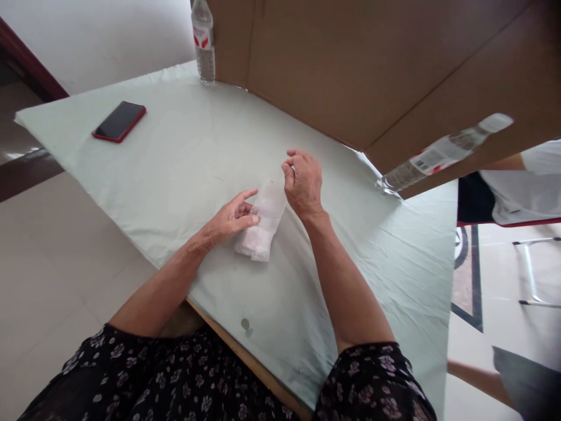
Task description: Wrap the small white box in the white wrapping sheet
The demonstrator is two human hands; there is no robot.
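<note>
A folded, translucent white plastic bag [266, 219] lies on the pale green tablecloth [175, 152], its lower end bunched around something pinkish-white that I cannot make out. Along its left side is my left hand [232, 219], fingers apart, the thumb resting at the plastic's edge. My right hand [303, 182] is raised beside the upper right corner of the bag, fingers curled and thumb drawn in toward the index finger. Whether anything is pinched there is hidden by the hand.
A phone in a red case [119, 121] lies at the far left. Large cardboard panels [315, 64] stand along the back, with one upright water bottle [204, 44] and another tilted-looking bottle [442, 153] against them. Dark round spots [245, 323] mark the near cloth. Other people's arms [482, 380] show at right.
</note>
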